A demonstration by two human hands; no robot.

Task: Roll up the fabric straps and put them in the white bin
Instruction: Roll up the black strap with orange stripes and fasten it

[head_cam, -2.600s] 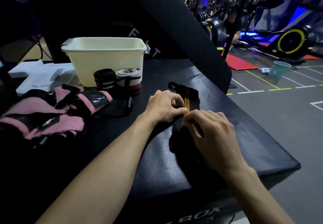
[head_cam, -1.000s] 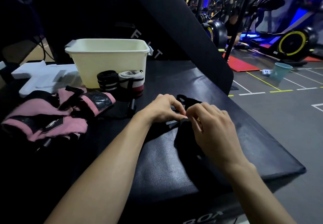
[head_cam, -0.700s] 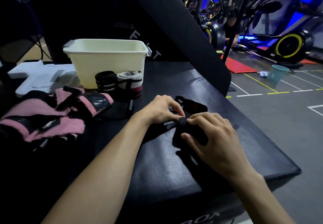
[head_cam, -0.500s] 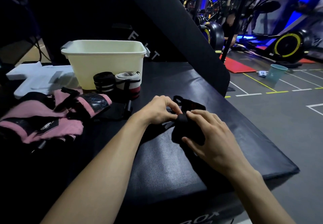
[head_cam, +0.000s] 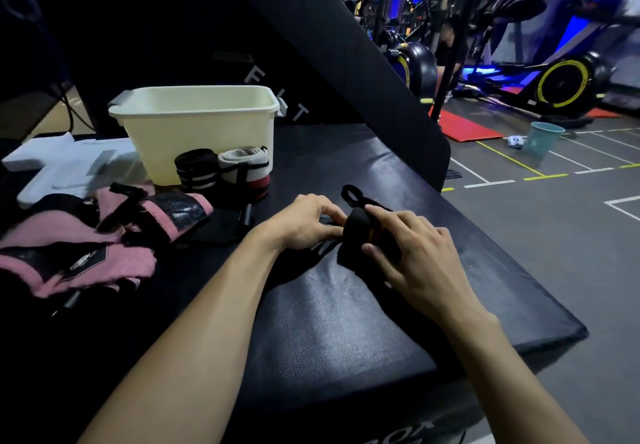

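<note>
- Both hands, the left hand (head_cam: 304, 222) and the right hand (head_cam: 412, 253), hold the black strap (head_cam: 356, 232), almost rolled, near the tabletop's (head_cam: 346, 322) right edge.
- Two rolled straps (head_cam: 221, 173) sit outside the white bin (head_cam: 201, 132), touching it.
- The pink straps (head_cam: 79, 249) are not rolled yet.

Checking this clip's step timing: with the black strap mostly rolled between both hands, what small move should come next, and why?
Probably one more roll forward: the right hand and left hand hold the black, orange-striped fabric strap roll, but its loop end lies unrolled.

One head-worn camera looks forward and down, close over the black padded platform (head_cam: 346, 332)
</note>
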